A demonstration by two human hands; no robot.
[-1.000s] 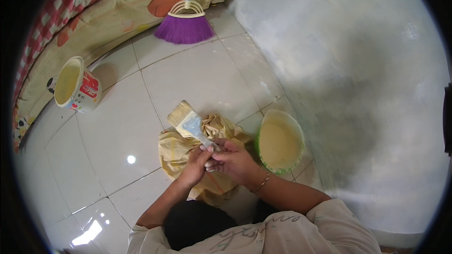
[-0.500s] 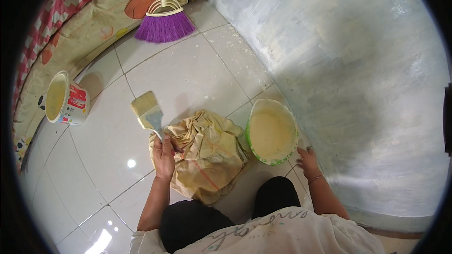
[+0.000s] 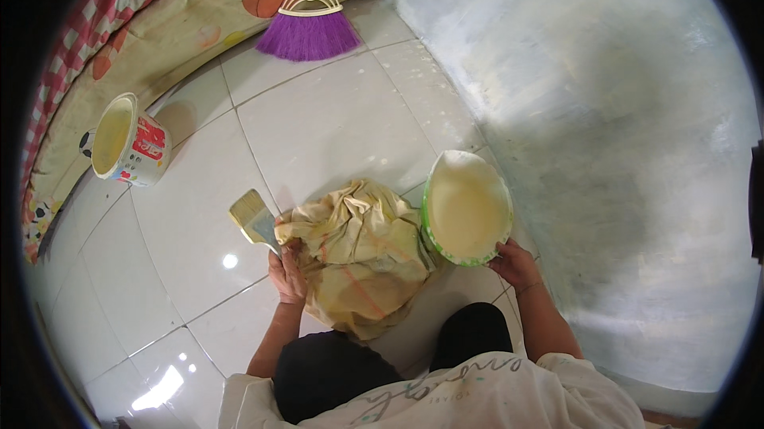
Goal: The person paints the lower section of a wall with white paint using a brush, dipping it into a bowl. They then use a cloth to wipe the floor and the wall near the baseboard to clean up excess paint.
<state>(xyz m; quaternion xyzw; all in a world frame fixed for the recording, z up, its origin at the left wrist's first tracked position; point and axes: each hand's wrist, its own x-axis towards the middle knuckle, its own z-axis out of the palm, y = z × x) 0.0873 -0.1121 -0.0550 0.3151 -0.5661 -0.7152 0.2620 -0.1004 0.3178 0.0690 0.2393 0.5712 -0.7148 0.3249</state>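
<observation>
In my left hand [image 3: 288,276] is a wide flat paintbrush [image 3: 255,217], its pale bristles pointing up and left. The fingers are closed round its handle and also meet the left edge of a crumpled, stained yellowish cloth [image 3: 362,270]; whether they grip that edge I cannot tell. The cloth lies on the floor before my knees. To its right is a green-and-white bowl [image 3: 434,239] holding cream-coloured paint [image 3: 468,210]. My right hand [image 3: 517,267] is closed on the near right part of the bowl's rim.
A pale, streaky painted wall [image 3: 621,150] rises close on the right. On the tiled floor [image 3: 191,214], a white tub [image 3: 147,154] stands at the left. A purple broom [image 3: 309,35] is at the back, beside a bed or mattress edge with a patterned cover [image 3: 199,31].
My right hand has moved up to the bowl and taken hold of its rim. My left hand and the brush have come slightly lower, against the cloth. The whole view has shifted a little.
</observation>
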